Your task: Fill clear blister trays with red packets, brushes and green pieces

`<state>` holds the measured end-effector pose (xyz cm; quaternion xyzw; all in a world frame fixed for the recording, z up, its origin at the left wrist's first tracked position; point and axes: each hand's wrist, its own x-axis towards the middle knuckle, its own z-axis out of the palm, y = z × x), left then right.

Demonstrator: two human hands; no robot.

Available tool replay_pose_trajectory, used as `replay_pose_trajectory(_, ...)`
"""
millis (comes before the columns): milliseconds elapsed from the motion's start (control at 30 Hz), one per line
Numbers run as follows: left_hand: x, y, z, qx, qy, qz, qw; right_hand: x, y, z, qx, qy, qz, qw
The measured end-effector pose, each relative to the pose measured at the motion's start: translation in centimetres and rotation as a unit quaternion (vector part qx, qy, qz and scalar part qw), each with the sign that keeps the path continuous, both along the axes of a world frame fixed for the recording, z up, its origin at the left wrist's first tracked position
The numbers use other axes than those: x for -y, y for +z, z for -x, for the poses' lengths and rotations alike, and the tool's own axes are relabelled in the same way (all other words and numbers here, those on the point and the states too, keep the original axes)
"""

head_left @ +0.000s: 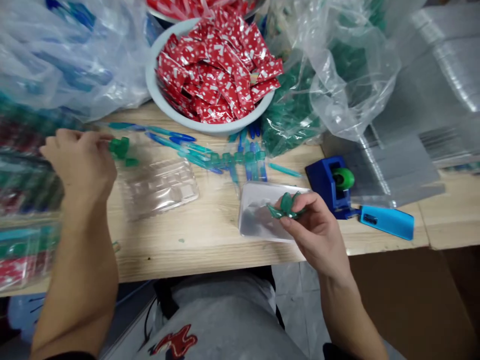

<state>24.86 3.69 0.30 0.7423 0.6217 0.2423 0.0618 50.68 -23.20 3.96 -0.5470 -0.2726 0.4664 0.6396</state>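
Note:
My left hand (80, 162) rests on the wooden table (210, 240) at the left, fingers closed on small green plastic pieces (120, 149). Just right of it lies a clear plastic blister tray (159, 187). My right hand (315, 227) hovers over the table's front edge, pinching a few thin green plastic pieces (284, 206) above a flat clear-white tray (258, 215). Blue and green plastic sticks (225, 160) lie scattered across the middle of the table.
A grey bowl (157, 95) full of red sachets stands at the back. Plastic bags (337, 75) of green and blue parts surround it. A blue tape dispenser (333, 182) and a blue phone (386, 221) lie at right. Stacked clear trays (431, 100) fill the far right.

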Motion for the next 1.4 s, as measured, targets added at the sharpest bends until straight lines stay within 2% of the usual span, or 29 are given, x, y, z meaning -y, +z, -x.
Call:
replay_pose_trajectory(67,1.7,0.3,-0.7,-0.019,-0.053,-0.019,0.998,0.1,0.2,0.1,0.023,0.001,-0.011,1.000)
replay_pose_trajectory(100,3.0,0.7,-1.3,-0.004,-0.099,-0.023,0.995,0.1,0.4,0.2,0.034,0.005,-0.014,0.999)
replay_pose_trajectory(167,6.5,1.9,-3.1,0.083,-0.219,-0.021,0.972,0.1,0.5,0.4,0.058,0.013,-0.018,0.998)
replay_pose_trajectory(233,10.5,3.1,-5.5,0.162,-0.375,0.013,0.913,0.1,0.5,0.8,0.089,0.021,-0.026,0.996)
replay_pose_trajectory(300,14.2,3.9,-7.8,0.192,-0.464,0.064,0.863,0.2,0.2,1.2,0.129,0.031,-0.041,0.990)
replay_pose_trajectory(333,15.7,4.1,-8.7,0.196,-0.480,0.067,0.852,0.3,0.0,1.5,0.149,0.033,-0.049,0.987)
replay_pose_trajectory(400,17.6,4.0,-9.7,0.195,-0.478,0.069,0.854,0.8,-0.5,1.9,0.176,0.030,-0.061,0.982)
replay_pose_trajectory(467,18.3,3.7,-9.8,0.190,-0.465,0.089,0.860,1.4,-1.1,2.2,0.191,0.023,-0.058,0.980)
replay_pose_trajectory(533,18.2,3.5,-9.3,0.194,-0.460,0.159,0.851,2.0,-1.6,2.3,0.206,0.028,-0.048,0.977)
replay_pose_trajectory(600,17.7,3.7,-8.6,0.200,-0.466,0.270,0.818,2.6,-1.6,2.2,0.218,0.065,-0.042,0.973)
replay_pose_trajectory(700,17.0,4.4,-7.7,0.168,-0.499,0.436,0.729,3.2,-1.1,1.9,0.205,0.170,-0.044,0.963)
replay_pose_trajectory(767,16.9,4.9,-7.4,0.136,-0.507,0.484,0.700,3.4,-0.6,1.7,0.200,0.221,-0.044,0.953)
replay_pose_trajectory(933,17.8,5.5,-7.1,0.165,-0.480,0.444,0.738,3.5,0.1,1.5,0.185,0.195,-0.039,0.962)
replay_pose_trajectory(1067,18.4,4.8,-7.2,0.257,-0.466,0.400,0.746,3.0,0.2,1.6,0.126,0.169,-0.038,0.977)
replay_pose_trajectory(1133,18.2,4.1,-7.7,0.292,-0.434,0.371,0.768,2.1,0.0,1.7,0.124,0.126,-0.006,0.984)
replay_pose_trajectory(1267,16.9,2.3,-9.6,0.279,-0.362,0.294,0.840,-0.4,-0.8,1.8,0.195,0.029,0.069,0.978)
replay_pose_trajectory(1333,16.1,1.6,-10.5,0.256,-0.352,0.269,0.859,-1.4,-1.1,1.9,0.249,0.005,0.090,0.964)
replay_pose_trajectory(1400,15.4,1.1,-11.1,0.244,-0.354,0.258,0.865,-1.9,-1.0,1.8,0.303,-0.010,0.108,0.947)
